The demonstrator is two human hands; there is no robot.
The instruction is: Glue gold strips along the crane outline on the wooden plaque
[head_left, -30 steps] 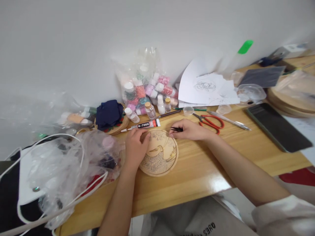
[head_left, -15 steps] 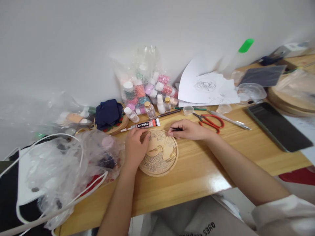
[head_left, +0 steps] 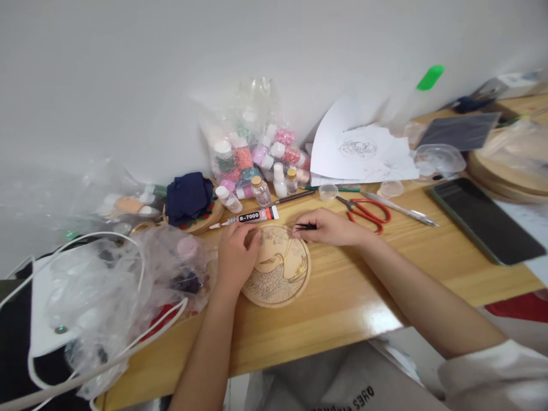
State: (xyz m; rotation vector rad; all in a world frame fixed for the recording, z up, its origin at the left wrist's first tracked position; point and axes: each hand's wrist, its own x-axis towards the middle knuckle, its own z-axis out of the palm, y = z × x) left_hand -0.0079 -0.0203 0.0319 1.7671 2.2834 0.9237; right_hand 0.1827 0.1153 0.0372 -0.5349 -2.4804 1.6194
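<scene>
A round wooden plaque [head_left: 276, 279] lies flat on the table, with a line drawing of a long-beaked bird and gold outlines on part of it. My left hand [head_left: 238, 251] holds its upper left edge, thumb on the face and fingers curled at the rim. At the plaque's upper right edge, my right hand [head_left: 327, 226] is closed in a pinch on black tweezers [head_left: 306, 226], whose tips point left over the drawing. A thin gold line runs on the plaque below them. Just behind the plaque lies a B-7000 glue tube [head_left: 250, 217].
Red-handled scissors [head_left: 370, 212], a pen [head_left: 402, 210] and a phone [head_left: 486, 220] lie to the right. Behind stand small bottles [head_left: 261, 191], bagged jars [head_left: 252, 154] and paper drawings [head_left: 363, 151]. Clear plastic bags [head_left: 98, 297] and a white cable [head_left: 141, 342] crowd the left.
My right hand and the tweezers have shifted only very slightly at the plaque's edge. My left hand keeps its place; the camera view has moved a little.
</scene>
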